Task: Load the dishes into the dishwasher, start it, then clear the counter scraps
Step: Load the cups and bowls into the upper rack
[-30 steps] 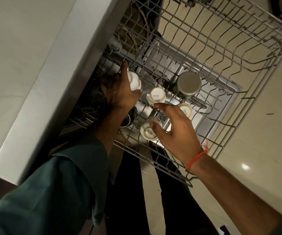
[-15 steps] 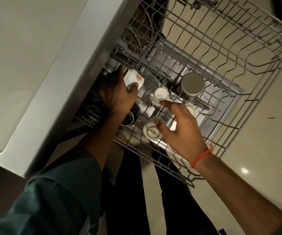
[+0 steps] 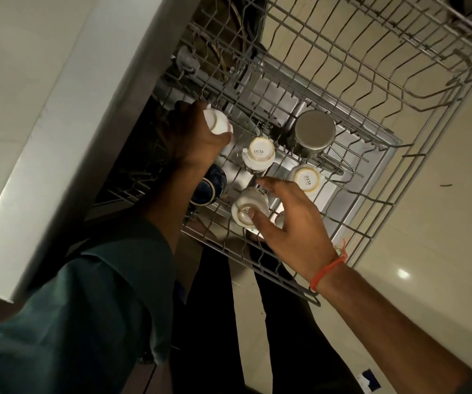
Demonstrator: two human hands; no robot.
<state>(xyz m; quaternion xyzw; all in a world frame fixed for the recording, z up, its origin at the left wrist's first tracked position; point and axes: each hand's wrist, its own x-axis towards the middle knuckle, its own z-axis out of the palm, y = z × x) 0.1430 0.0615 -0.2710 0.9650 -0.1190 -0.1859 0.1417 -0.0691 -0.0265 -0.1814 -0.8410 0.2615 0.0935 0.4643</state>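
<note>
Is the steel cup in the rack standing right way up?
No, the steel cup sits upside down in the rack, its flat base facing the camera.

The rack (image 3: pixel 342 89) is grey wire. The cups (image 3: pixel 259 155) are white with tan-ringed bases and dark "SISTA" lettering; one mug (image 3: pixel 210 186) is dark blue with a pale rim, and the tumbler (image 3: pixel 314 132) is dull steel grey. The sleeve (image 3: pixel 87 308) is dark green, the wrist thread (image 3: pixel 327 270) orange-red, the counter (image 3: pixel 30 81) off-white, the floor (image 3: pixel 428 223) cream.

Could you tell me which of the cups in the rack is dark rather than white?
The dark blue cup, beside the left forearm; the others there are white or steel.
</note>
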